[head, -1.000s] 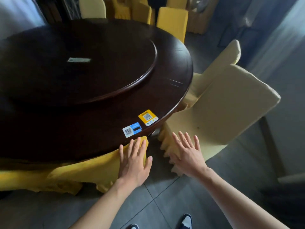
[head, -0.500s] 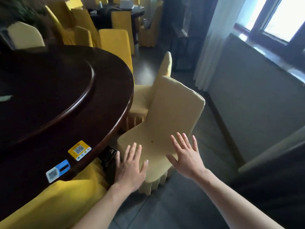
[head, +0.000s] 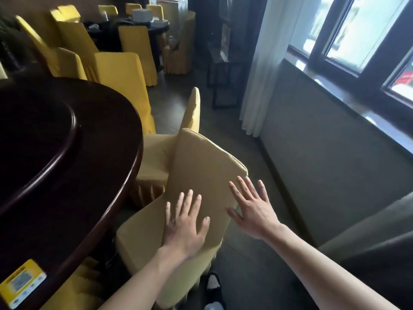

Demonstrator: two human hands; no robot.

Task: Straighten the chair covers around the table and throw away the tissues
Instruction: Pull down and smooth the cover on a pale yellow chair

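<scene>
Head view: pale yellow fabric chair cover [head: 201,175] on the nearest chair, just right of the dark brown round wooden tabletop [head: 93,198], centre of frame. Backrest panel looks smooth and taut, piped seam along the top and right edge; pleated skirt hangs off the seat at the bottom. Cloth is a duller yellow than the bright yellow covered chairs [head: 120,70] at the far left.

Left hand [head: 186,224]: flat, fingers spread, palm down on the lower back of the cover, gripping nothing. Right hand [head: 251,209]: also flat and spread, at the backrest's right edge, thumb near the seam; can't tell if it is pressing or just over the cloth. Nothing held.

A second pale-covered chair [head: 156,157] sits just beyond, tucked at the tabletop rim. Yellow QR sticker [head: 21,283] on the tabletop, near left. White curtain [head: 266,63] and window far right. Dark shoe [head: 213,287] on the grey tiled floor below the chair.
</scene>
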